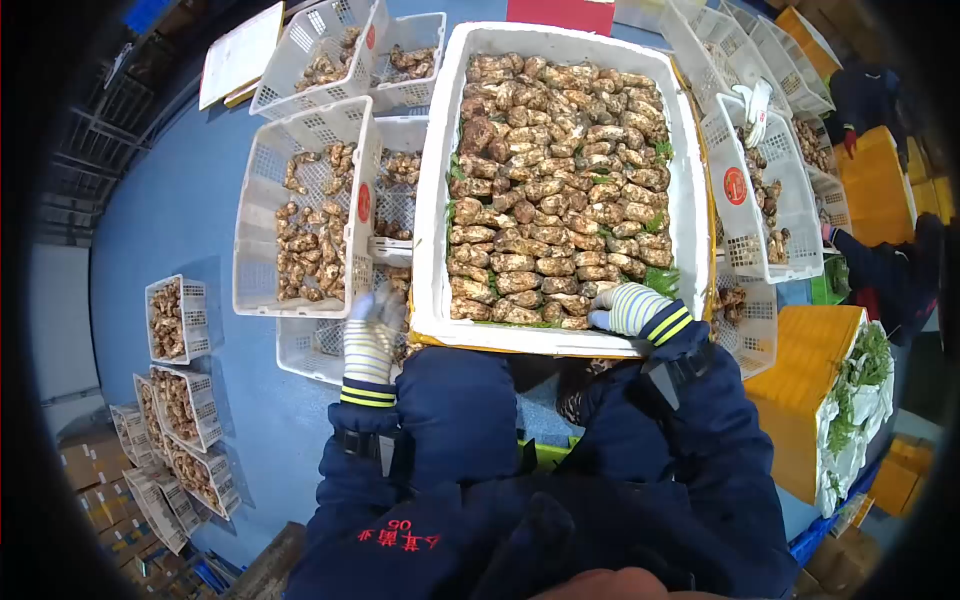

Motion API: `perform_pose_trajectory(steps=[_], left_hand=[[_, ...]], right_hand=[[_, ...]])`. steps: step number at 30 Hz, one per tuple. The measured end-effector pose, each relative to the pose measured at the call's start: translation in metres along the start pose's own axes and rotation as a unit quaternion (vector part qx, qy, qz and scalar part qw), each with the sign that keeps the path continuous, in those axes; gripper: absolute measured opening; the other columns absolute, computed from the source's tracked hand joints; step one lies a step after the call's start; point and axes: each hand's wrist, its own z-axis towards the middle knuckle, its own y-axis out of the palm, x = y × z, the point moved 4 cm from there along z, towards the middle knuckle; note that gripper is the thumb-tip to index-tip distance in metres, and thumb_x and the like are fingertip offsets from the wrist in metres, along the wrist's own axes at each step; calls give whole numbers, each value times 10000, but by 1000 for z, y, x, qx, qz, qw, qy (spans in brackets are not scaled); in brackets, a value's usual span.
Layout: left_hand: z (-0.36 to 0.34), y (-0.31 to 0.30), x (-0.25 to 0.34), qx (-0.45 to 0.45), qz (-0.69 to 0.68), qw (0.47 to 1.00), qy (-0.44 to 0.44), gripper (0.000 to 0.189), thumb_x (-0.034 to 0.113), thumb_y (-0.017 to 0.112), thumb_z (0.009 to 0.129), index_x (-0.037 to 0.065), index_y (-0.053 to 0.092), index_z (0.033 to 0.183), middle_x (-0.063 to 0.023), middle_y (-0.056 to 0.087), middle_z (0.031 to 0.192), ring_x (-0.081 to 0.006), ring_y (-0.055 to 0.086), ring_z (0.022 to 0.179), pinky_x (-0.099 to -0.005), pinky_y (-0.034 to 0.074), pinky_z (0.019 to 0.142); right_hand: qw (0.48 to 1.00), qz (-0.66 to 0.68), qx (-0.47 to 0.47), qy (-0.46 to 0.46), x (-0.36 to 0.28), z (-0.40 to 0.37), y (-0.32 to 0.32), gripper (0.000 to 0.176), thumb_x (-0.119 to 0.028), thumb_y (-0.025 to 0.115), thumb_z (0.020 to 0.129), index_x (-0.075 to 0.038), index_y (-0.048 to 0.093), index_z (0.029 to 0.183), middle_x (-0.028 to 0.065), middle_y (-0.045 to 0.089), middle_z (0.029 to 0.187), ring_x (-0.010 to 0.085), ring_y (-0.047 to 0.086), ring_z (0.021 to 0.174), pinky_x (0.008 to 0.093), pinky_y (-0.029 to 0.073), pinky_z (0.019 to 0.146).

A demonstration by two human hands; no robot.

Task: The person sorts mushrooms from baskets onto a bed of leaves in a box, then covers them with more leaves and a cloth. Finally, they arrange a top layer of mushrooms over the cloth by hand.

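A white foam box (431,200) in front of me holds tight rows of brown and cream matsutake mushrooms (555,190), with bits of green fern (660,281) among them. My right hand (640,312), in a striped glove, reaches over the near rim. Its fingers are bent against a mushroom in the front row, partly hiding it. To the left of the box, my left hand (370,340) has its gloved fingers stretched out, slightly blurred, beside the corner of a white plastic crate (298,305). No mushroom shows in that hand.
Crates of mushrooms flank the box; one right-hand crate (745,215) has a white glove (755,108) on its rim. More crates (185,400) stand on the blue floor at left. An orange-sided foam box (800,390) with ferns stands at right, near other people (890,260).
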Motion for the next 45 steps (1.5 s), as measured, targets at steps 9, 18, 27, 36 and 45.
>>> perform_pose_trajectory(steps=[9,18,27,36,45], left_hand=[[-68,173,-7,-266,660,610,349,314,104,603,844,39,639,1149,-164,681,1028,-274,650,988,-352,495,902],[-49,184,-83,-258,907,287,171,357,269,584,831,94,607,1142,-180,681,862,-346,658,856,-471,511,767],[-59,199,-80,-245,859,442,80,732,392,685,754,65,445,1364,-224,604,1191,-358,586,1116,-424,470,943],[-52,197,-84,-215,908,359,14,925,545,682,737,129,310,1475,-266,646,1096,-387,632,1030,-416,487,913],[-42,185,-60,-223,738,630,91,776,289,706,758,31,394,1420,-200,617,1186,-269,634,988,-338,504,845]], right_hand=[[997,-48,60,16,-11,-6,3,407,-379,531,884,-12,708,900,212,678,836,366,653,818,445,512,772],[996,67,52,-33,18,8,16,465,-426,520,858,-16,692,993,208,686,890,367,654,826,429,501,773],[991,97,94,-5,10,1,12,493,-488,552,843,-71,667,1081,190,689,943,351,652,917,416,501,823],[991,61,109,52,-21,-18,4,600,-501,658,781,5,620,1100,225,668,1020,370,636,971,426,488,863],[971,165,174,-4,-20,-25,-10,626,-470,725,726,-47,594,1168,214,673,1027,337,647,964,381,503,850]])
